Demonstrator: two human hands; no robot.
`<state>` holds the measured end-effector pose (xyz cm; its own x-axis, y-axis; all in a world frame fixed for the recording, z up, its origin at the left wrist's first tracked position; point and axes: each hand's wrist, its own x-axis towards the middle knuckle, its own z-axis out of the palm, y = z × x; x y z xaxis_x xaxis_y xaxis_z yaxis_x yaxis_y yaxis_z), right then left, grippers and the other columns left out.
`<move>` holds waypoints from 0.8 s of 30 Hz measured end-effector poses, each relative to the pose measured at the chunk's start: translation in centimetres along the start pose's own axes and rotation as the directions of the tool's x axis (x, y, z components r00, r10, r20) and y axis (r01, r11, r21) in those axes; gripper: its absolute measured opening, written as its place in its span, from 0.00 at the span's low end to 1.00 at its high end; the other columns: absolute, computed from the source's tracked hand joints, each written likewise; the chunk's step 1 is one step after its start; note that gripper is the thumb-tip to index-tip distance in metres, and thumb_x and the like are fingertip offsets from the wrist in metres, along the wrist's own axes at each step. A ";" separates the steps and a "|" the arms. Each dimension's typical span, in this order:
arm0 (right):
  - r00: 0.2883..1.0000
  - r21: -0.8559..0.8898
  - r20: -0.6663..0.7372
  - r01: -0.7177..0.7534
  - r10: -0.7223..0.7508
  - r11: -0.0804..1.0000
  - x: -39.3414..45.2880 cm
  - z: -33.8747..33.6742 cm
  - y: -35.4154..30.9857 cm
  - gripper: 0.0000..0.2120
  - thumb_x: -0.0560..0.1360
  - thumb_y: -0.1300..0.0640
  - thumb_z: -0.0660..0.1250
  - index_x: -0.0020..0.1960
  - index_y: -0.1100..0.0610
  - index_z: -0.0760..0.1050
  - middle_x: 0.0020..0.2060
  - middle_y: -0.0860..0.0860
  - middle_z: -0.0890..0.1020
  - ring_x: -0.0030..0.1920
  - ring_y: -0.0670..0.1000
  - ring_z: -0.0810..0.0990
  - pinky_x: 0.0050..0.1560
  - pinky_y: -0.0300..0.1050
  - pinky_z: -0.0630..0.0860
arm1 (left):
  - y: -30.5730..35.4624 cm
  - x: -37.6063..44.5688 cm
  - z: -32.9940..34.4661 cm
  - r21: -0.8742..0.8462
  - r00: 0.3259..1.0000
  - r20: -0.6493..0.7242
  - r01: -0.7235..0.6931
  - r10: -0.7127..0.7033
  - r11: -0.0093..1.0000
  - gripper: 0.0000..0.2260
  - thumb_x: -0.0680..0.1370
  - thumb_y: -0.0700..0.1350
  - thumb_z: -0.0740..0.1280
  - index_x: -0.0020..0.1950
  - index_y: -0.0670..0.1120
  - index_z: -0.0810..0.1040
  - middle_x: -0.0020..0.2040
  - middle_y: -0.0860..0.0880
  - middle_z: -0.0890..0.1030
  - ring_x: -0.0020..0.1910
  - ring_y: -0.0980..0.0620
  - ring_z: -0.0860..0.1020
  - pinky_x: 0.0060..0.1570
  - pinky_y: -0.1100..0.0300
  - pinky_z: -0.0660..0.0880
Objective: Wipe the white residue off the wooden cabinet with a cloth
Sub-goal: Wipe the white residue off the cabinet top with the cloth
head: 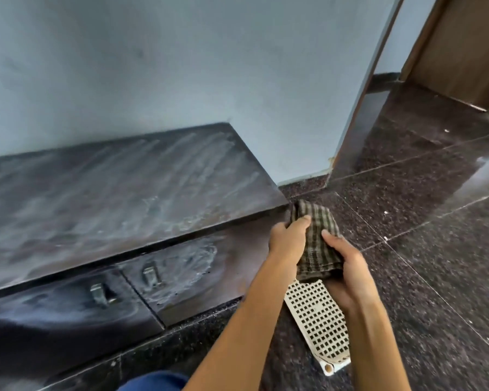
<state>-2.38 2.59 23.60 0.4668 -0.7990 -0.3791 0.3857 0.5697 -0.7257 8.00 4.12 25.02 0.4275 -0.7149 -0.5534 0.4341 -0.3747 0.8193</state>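
A low dark wooden cabinet (119,193) stands against the pale wall, its top streaked with white residue. More white smears cover its drawer fronts (187,266), which carry two metal handles. A folded dark checked cloth (318,238) is held just off the cabinet's right front corner. My left hand (287,238) grips the cloth's upper left part. My right hand (347,266) holds its lower right end from beneath, thumb on top.
A white perforated plastic piece (318,320) lies on the dark speckled floor (421,221) under my hands. The wall's corner (359,103) ends to the right, with a brown door (463,46) beyond. Blue fabric (156,382) shows at the bottom edge.
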 end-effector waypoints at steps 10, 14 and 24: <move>0.924 -0.181 0.381 0.042 0.030 0.982 -5.3 14.8 -2.1 0.17 0.73 0.57 0.62 0.58 0.65 0.76 0.52 0.62 0.82 0.49 0.56 0.82 0.49 0.50 0.76 | 8.1 -9.4 -12.6 -0.169 0.946 -0.100 -0.321 0.307 0.932 0.07 0.75 0.41 0.70 0.52 0.44 0.78 0.50 0.45 0.82 0.48 0.48 0.81 0.51 0.50 0.79; 0.883 -0.131 0.466 0.011 0.052 0.991 -6.9 20.4 0.1 0.18 0.73 0.58 0.62 0.58 0.67 0.75 0.53 0.63 0.81 0.51 0.59 0.80 0.46 0.50 0.78 | 9.8 -11.8 -18.0 -0.152 0.886 -0.294 -0.414 0.359 0.898 0.11 0.74 0.44 0.72 0.52 0.44 0.73 0.52 0.44 0.80 0.50 0.46 0.81 0.52 0.47 0.79; 0.818 -0.066 0.523 -0.241 0.239 0.968 -9.4 30.9 8.6 0.13 0.73 0.60 0.62 0.54 0.66 0.76 0.49 0.62 0.82 0.48 0.59 0.81 0.48 0.53 0.76 | 10.2 -16.2 -29.1 0.029 0.684 -0.589 -0.514 0.430 0.857 0.08 0.75 0.47 0.69 0.47 0.41 0.78 0.45 0.45 0.83 0.45 0.49 0.82 0.49 0.50 0.79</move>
<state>21.16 20.90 38.70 0.8903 -0.4168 -0.1835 0.2083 0.7311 -0.6497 28.55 29.04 37.96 0.9461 -0.3030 -0.1144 0.1291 0.0287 0.9912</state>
